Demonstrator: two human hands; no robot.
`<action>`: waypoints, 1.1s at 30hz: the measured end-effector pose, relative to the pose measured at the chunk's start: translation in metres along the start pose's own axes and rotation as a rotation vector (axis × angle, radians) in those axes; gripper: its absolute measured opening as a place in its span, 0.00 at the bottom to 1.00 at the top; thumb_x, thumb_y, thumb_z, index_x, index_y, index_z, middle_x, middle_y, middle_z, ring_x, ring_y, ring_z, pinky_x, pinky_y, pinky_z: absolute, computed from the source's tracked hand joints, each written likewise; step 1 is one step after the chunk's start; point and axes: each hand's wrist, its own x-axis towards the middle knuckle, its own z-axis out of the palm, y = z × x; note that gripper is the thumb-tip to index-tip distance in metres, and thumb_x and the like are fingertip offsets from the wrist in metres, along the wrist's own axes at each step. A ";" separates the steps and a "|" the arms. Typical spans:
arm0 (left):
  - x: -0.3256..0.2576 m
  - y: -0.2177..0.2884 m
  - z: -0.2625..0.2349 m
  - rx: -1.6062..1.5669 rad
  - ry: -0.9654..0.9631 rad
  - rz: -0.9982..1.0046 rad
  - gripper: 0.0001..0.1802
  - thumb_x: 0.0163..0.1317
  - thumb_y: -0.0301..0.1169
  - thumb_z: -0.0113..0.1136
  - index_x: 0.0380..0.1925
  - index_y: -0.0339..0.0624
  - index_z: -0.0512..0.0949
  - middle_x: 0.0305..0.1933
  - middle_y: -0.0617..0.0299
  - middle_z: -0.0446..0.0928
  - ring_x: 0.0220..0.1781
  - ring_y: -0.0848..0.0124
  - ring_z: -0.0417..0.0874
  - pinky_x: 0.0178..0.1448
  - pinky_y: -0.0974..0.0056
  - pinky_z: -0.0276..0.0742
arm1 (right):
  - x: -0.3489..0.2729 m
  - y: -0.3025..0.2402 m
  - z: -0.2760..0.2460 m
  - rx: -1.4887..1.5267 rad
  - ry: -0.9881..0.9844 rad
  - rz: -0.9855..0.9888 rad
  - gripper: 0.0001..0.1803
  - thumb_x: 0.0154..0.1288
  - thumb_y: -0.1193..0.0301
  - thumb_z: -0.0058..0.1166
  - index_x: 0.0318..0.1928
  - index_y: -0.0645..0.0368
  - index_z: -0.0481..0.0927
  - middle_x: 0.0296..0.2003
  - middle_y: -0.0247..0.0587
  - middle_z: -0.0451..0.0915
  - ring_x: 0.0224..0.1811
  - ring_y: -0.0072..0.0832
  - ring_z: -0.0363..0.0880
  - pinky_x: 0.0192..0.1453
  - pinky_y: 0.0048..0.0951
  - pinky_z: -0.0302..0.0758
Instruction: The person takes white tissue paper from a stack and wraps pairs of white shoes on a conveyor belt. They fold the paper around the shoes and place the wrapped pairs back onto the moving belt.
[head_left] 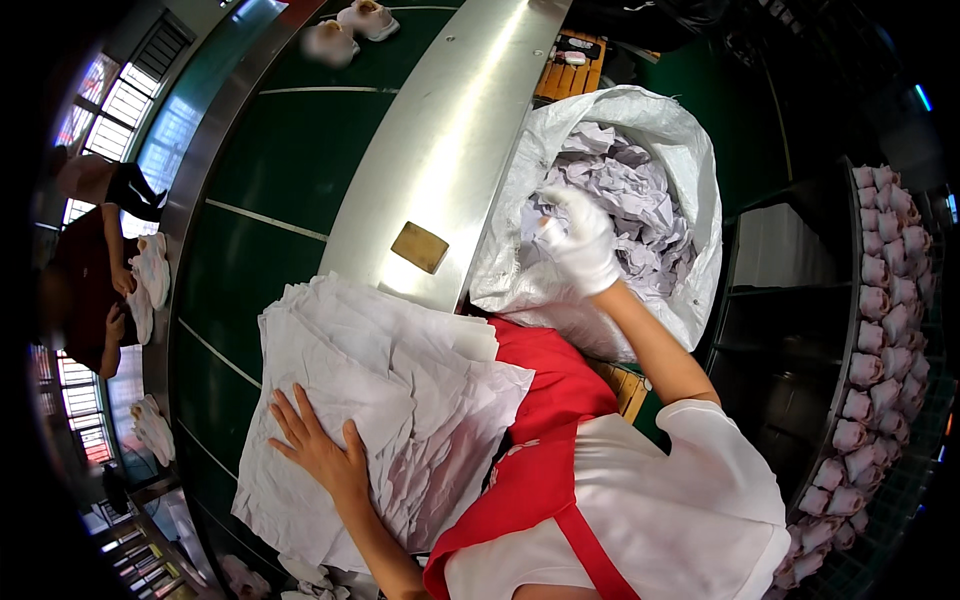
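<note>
My left hand (322,445), bare, rests with its fingers spread on a thick stack of wrinkled white paper sheets (390,370). My right hand (582,240) wears a white glove and is over the mouth of a big white woven sack (700,190). Its fingers look slightly blurred and apart, with no held thing visible. Crumpled white paper (635,195) fills the sack below and around this hand. A red apron (545,375) lies across my front, between the stack and the sack.
A green conveyor belt (270,150) with white lines runs on the left, beside a metal cover (430,150) bearing a small brass-coloured block (419,247). Shoes (366,20) ride on the belt. Across it, a person (90,280) handles white shoes. A rack of pale shoes (875,370) stands right.
</note>
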 end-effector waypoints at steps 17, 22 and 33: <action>0.006 0.013 -0.014 -0.137 -0.006 0.314 0.37 0.53 0.28 0.52 0.68 0.48 0.65 0.75 0.52 0.56 0.78 0.54 0.50 0.77 0.40 0.30 | 0.030 0.169 -0.104 0.254 -0.206 0.660 0.11 0.62 0.69 0.51 0.41 0.62 0.78 0.25 0.24 0.71 0.24 0.14 0.63 0.28 0.20 0.62; 0.006 0.017 -0.024 -0.322 -0.045 0.279 0.34 0.53 0.27 0.53 0.65 0.48 0.69 0.73 0.54 0.61 0.76 0.56 0.57 0.77 0.39 0.32 | 0.083 0.065 -0.095 0.554 -0.159 0.329 0.18 0.61 0.72 0.46 0.49 0.66 0.79 0.32 0.25 0.78 0.29 0.13 0.71 0.32 0.19 0.69; -0.022 0.000 -0.042 -1.590 0.165 -0.147 0.29 0.59 0.29 0.62 0.60 0.35 0.69 0.57 0.56 0.74 0.60 0.69 0.72 0.65 0.63 0.64 | 0.050 -0.270 0.018 0.759 -0.744 -0.051 0.24 0.51 0.70 0.55 0.51 0.64 0.75 0.38 0.49 0.80 0.37 0.30 0.80 0.41 0.31 0.76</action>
